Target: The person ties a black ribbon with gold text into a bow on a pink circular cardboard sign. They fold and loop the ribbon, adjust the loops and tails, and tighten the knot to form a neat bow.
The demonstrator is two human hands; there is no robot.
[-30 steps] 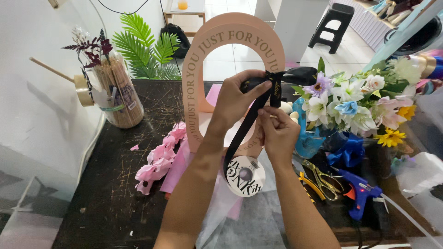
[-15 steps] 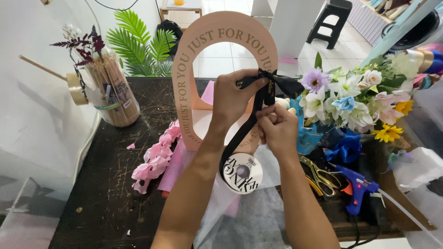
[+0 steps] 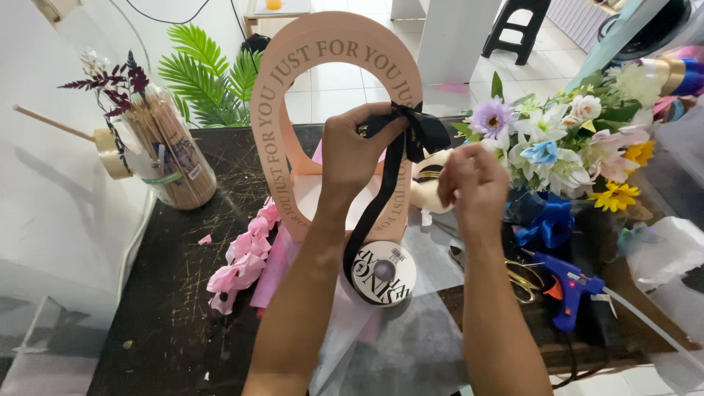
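Note:
A peach arch-shaped flower box [image 3: 273,139] with lettering stands upright on the dark table [image 3: 169,286]. A black ribbon [image 3: 381,198] is knotted on its right side in a bow [image 3: 424,130] and runs down to a white spool [image 3: 383,273] hanging below. My left hand [image 3: 356,147] presses the ribbon knot against the arch. My right hand [image 3: 473,187] sits just right of the bow, fingers pinched at the end of a ribbon loop.
Artificial flowers [image 3: 565,143] and a blue bow [image 3: 546,220] lie at right, with a blue glue gun [image 3: 568,286] and gold scissors [image 3: 524,279] in front. A pink ruffled ribbon [image 3: 242,257] lies left; a jar of sticks [image 3: 172,158] and fern leaves [image 3: 205,81] stand behind.
My right hand has drawn away from the knot, to the right and slightly down, pulling a bow loop out. My left hand stays on the knot.

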